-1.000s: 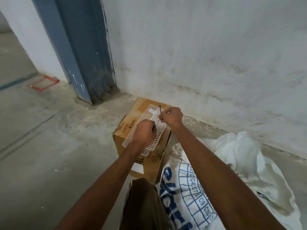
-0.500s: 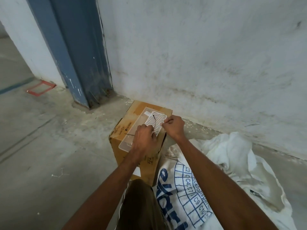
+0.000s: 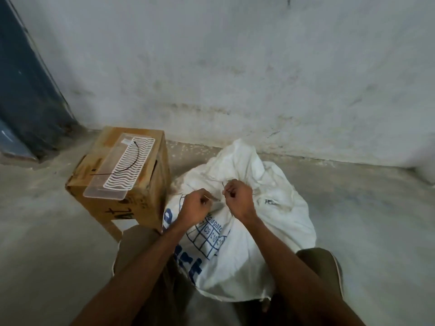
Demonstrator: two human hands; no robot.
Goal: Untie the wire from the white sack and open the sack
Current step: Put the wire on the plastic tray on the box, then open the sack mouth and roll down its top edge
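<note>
While two hands (image 3: 215, 204) pinch thin wire (image 3: 224, 187), seemingly, atop one white sack (image 3: 280, 208); one black wire (image 3: 131, 161) lies on one box (image 3: 146, 198).

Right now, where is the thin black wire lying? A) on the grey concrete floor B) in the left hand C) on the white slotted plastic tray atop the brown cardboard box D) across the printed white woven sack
C: the thin black wire curves across the white slotted plastic tray on the brown cardboard box, touching neither hand.
</note>
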